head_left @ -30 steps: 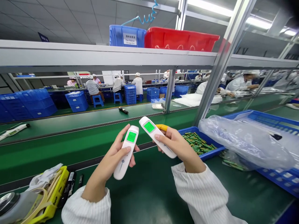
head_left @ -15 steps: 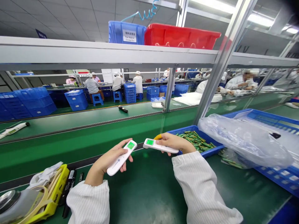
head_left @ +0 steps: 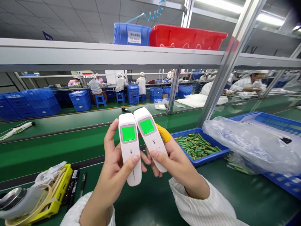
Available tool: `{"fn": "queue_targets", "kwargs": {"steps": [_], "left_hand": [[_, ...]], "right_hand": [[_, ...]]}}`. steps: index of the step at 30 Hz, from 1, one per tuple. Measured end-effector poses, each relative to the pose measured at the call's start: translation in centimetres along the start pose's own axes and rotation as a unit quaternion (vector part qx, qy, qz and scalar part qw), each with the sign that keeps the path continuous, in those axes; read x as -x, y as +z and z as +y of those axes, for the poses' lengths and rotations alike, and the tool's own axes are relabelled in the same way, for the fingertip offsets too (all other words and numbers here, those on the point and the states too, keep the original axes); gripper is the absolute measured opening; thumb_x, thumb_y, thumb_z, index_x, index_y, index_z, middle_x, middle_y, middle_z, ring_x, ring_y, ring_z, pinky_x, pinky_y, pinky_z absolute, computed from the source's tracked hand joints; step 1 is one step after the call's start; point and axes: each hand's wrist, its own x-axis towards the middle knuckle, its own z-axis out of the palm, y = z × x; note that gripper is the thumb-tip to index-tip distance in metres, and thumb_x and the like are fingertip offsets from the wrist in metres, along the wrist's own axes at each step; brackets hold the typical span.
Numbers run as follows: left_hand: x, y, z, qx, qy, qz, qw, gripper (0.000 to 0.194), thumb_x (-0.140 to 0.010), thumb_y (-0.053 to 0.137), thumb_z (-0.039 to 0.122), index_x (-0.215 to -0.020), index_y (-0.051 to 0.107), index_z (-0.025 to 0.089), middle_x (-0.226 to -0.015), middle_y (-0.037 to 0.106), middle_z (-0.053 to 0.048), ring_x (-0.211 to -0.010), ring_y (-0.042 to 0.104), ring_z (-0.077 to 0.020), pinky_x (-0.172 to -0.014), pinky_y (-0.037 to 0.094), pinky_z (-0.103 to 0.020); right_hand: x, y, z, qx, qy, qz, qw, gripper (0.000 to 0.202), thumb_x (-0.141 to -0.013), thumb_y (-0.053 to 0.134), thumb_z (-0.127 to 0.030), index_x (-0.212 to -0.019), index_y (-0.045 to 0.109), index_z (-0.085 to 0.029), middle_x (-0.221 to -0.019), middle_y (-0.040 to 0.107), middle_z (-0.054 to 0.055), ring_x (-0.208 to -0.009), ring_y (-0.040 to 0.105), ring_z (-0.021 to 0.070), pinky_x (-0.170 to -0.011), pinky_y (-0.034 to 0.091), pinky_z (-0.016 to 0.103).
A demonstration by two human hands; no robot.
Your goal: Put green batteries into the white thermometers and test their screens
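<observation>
Above the green worktop (head_left: 145, 207) runs a long pale shelf (head_left: 94, 55), a blue bin (head_left: 119, 33) on it. Over the worktop, the left hand (head_left: 115, 169) and right hand (head_left: 175, 160) are close together, clamped on the left device (head_left: 130, 147) and right device (head_left: 152, 142), side by side. The bin's label (head_left: 134, 37) reads "Raw Material Storage Box"; print (head_left: 134, 176) on the left device is illegible.
</observation>
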Motion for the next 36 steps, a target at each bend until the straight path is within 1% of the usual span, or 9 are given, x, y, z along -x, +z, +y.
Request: {"fn": "queue_targets", "kwargs": {"steps": [2, 6, 9, 12, 16, 21, 27, 31, 36], "left_hand": [[0.2, 0.3, -0.1, -0.006, 0.016, 0.003, 1.000, 0.084, -0.086, 0.060, 0.021, -0.146, 0.007, 0.047, -0.078, 0.066, 0.001, -0.060, 0.063, -0.0179, -0.056, 0.057, -0.031], [0.2, 0.7, -0.3, 0.011, 0.024, 0.036, 0.999, 0.084, -0.086, 0.061, 0.024, -0.147, 0.008, 0.048, -0.079, 0.064, 0.001, -0.060, 0.060, -0.0165, -0.053, 0.056, -0.029], [0.3, 0.8, -0.3, 0.020, 0.007, 0.017, 1.000, 0.084, -0.087, 0.059, 0.024, -0.146, 0.005, 0.048, -0.080, 0.063, 0.002, -0.060, 0.058, -0.0151, -0.055, 0.056, -0.028], [0.5, 0.6, -0.3, 0.018, 0.000, -0.003, 1.000, 0.084, -0.088, 0.058, 0.025, -0.146, 0.004, 0.049, -0.081, 0.063, 0.002, -0.060, 0.057, -0.0136, -0.058, 0.056, -0.028], [0.7, 0.3, -0.3, 0.023, 0.010, -0.020, 0.999, 0.072, -0.093, 0.050, 0.024, -0.145, 0.008, 0.052, -0.084, 0.063, 0.003, -0.063, 0.056, -0.0101, -0.062, 0.055, -0.024], [0.7, 0.2, -0.5, 0.044, 0.027, -0.042, 0.998, 0.073, -0.095, 0.047, 0.019, -0.144, 0.006, 0.054, -0.081, 0.064, 0.003, -0.064, 0.056, -0.0105, -0.062, 0.055, -0.024], [0.6, 0.4, -0.5, 0.047, 0.014, -0.022, 0.999, 0.066, -0.096, 0.047, 0.021, -0.143, 0.014, 0.054, -0.090, 0.064, 0.003, -0.065, 0.055, -0.0079, -0.064, 0.054, -0.020], [0.7, 0.7, -0.6, 0.088, 0.001, -0.060, 0.994, 0.066, -0.097, 0.043, 0.023, -0.145, 0.007, 0.052, -0.079, 0.060, 0.002, -0.065, 0.055, -0.0107, -0.063, 0.055, -0.024], [0.8, 0.8, -0.6, 0.135, 0.004, -0.074, 0.988, 0.069, -0.096, 0.044, 0.020, -0.144, 0.007, 0.055, -0.078, 0.057, 0.002, -0.067, 0.054, -0.0109, -0.064, 0.055, -0.025]], "right_hand": [[0.3, 0.5, -0.1, -0.006, 0.013, -0.009, 1.000, 0.056, -0.093, 0.053, -0.040, -0.141, 0.026, -0.033, -0.076, 0.054, -0.002, -0.048, 0.052, 0.0097, -0.041, 0.042, 0.021], [0.9, 0.6, -0.2, 0.010, 0.019, -0.001, 1.000, 0.051, -0.094, 0.048, -0.044, -0.140, 0.028, -0.034, -0.081, 0.056, 0.001, -0.048, 0.052, 0.0106, -0.041, 0.042, 0.023], [1.4, 0.7, -0.2, -0.004, 0.020, 0.003, 1.000, 0.047, -0.096, 0.043, -0.042, -0.140, 0.028, -0.035, -0.084, 0.058, 0.003, -0.052, 0.054, 0.0128, -0.043, 0.043, 0.025], [1.6, 0.7, 0.0, 0.004, 0.011, 0.012, 1.000, 0.046, -0.097, 0.041, -0.041, -0.140, 0.027, -0.032, -0.085, 0.058, 0.003, -0.052, 0.054, 0.0119, -0.043, 0.042, 0.024], [1.6, 0.8, 0.2, 0.010, -0.012, 0.010, 1.000, 0.047, -0.098, 0.040, -0.041, -0.141, 0.025, -0.031, -0.084, 0.057, 0.002, -0.048, 0.049, 0.0081, -0.042, 0.040, 0.021], [1.5, 1.0, 0.0, -0.003, -0.014, -0.009, 1.000, 0.045, -0.099, 0.039, -0.041, -0.141, 0.026, -0.030, -0.083, 0.057, 0.001, -0.049, 0.050, 0.0071, -0.042, 0.041, 0.019], [1.4, 0.8, 0.0, -0.012, 0.014, -0.003, 1.000, 0.048, -0.097, 0.041, -0.044, -0.140, 0.025, -0.031, -0.082, 0.056, 0.001, -0.050, 0.053, 0.0074, -0.041, 0.042, 0.017], [1.2, 0.7, 0.0, -0.008, 0.014, -0.012, 1.000, 0.044, -0.097, 0.043, -0.044, -0.136, 0.029, -0.031, -0.081, 0.056, 0.000, -0.049, 0.053, 0.0072, -0.040, 0.042, 0.016], [1.2, 0.7, -0.4, -0.016, 0.002, -0.024, 1.000, 0.040, -0.096, 0.045, -0.039, -0.134, 0.034, -0.031, -0.079, 0.056, -0.001, -0.049, 0.053, 0.0062, -0.041, 0.041, 0.015]]}}
